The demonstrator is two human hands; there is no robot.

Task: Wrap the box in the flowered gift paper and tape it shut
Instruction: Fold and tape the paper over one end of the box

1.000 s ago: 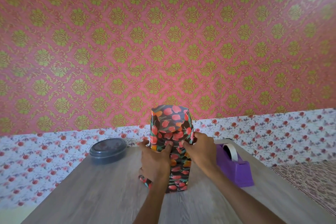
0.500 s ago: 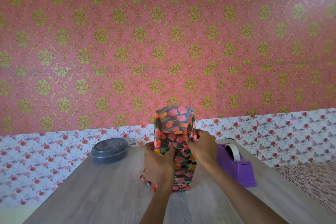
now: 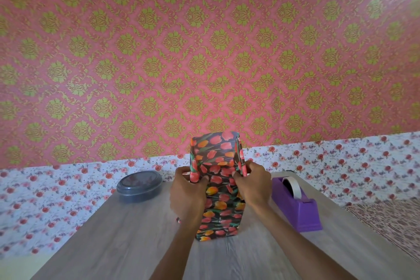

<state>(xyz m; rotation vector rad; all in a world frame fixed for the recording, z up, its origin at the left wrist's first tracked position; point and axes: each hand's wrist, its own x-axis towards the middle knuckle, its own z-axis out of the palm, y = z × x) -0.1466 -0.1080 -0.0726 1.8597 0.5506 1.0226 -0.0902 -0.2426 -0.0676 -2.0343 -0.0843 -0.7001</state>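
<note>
Both hands, left (image 3: 188, 191) and right (image 3: 252, 185), pinch paper (image 3: 216, 157) on upright box (image 3: 221, 213); thin, creases easily (likely light), hold at edges.

Left grip (image 3: 188, 193), right grip (image 3: 252, 186) pinch paper (image 3: 216, 150); forearms outstretched.

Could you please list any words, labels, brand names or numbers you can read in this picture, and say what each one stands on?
No readable text shows anywhere.
Flowered gift paper: tulip print only, no lettering.
Purple tape dispenser: no brand or label visible on the sides that show.
Dark round lidded container: only reflections on its lid, no label.
Pink damask wallpaper: ornament only, no words.
</note>
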